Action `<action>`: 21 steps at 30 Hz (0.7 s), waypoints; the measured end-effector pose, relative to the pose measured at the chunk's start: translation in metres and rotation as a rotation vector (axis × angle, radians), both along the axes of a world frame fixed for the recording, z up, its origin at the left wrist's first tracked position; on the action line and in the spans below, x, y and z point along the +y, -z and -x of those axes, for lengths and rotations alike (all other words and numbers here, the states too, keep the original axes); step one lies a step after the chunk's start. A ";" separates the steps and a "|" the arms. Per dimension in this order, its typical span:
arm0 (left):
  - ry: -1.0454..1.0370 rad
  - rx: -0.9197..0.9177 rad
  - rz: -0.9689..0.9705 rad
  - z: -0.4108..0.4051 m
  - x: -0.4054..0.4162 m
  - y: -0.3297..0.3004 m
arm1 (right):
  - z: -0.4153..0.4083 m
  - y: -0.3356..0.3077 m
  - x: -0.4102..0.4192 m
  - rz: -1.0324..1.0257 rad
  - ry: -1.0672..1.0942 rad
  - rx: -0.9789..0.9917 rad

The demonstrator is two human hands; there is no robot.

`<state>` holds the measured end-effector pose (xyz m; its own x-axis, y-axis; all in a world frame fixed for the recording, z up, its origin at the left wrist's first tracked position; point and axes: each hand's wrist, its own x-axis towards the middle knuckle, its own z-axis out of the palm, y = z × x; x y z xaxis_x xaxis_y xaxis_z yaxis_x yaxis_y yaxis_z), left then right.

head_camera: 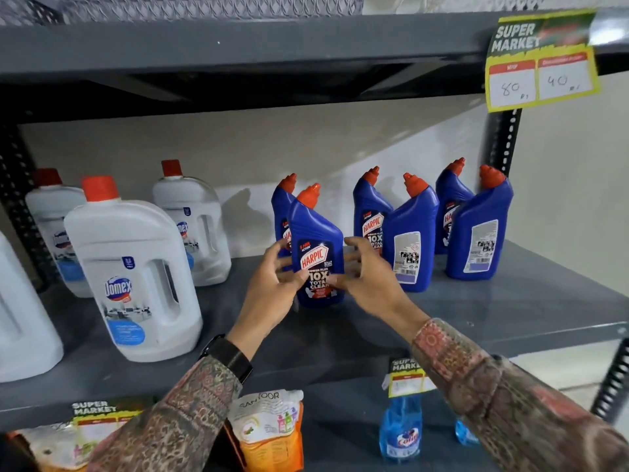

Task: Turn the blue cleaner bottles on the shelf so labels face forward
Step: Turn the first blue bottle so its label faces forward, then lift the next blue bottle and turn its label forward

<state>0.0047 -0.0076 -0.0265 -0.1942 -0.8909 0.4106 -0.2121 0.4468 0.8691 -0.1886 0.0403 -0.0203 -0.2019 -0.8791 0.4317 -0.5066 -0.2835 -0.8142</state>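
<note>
Head view. Landmark: front Harpic bottle (pixel 318 253), blue with a red angled cap, upright on the grey shelf (pixel 510 311), "Harpic 10X Total Clean" label facing forward.

- Left hand (pixel 272 284): on the landmark's left side, fingers spread, thumb against the lower label. Black wrist strap (pixel 231 357) and patterned sleeve below it.
- Right hand (pixel 366 274): on the landmark's right side, fingers curled about the body, thumb at the label's lower edge. Both hands clasp the bottle between them.
- Second Harpic bottle (pixel 281 212): directly behind the landmark, mostly hidden, front label partly showing.
- Right of the landmark: Harpic bottle with front label showing (pixel 369 216); just before it, bottle with back label and barcode outward (pixel 410 243).
- Far right: rear Harpic bottle (pixel 449 206), and bottle with back label outward (pixel 480 236).
- Left of the landmark: white Domex jugs, nearest one (pixel 132 281).
- Above right: price tag (pixel 541 63) marked 80 and 40.
- Below: orange Santoor refill pouch (pixel 272 434), blue spray bottle (pixel 401 430).
</note>
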 end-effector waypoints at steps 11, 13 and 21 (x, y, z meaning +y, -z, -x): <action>-0.024 -0.045 0.276 0.086 0.053 -0.023 | 0.095 -0.021 0.057 0.476 0.394 -0.097; 0.017 -0.104 0.191 0.116 0.049 -0.021 | 0.116 -0.017 0.054 0.345 0.347 -0.052; 0.078 0.039 -0.098 0.178 0.029 -0.021 | 0.163 -0.008 0.020 -0.055 -0.060 -0.052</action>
<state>-0.1734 0.0215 -0.0053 -0.2500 -0.9099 0.3311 -0.1457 0.3734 0.9162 -0.3520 0.0604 -0.0127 -0.1695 -0.9122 0.3730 -0.4467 -0.2663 -0.8541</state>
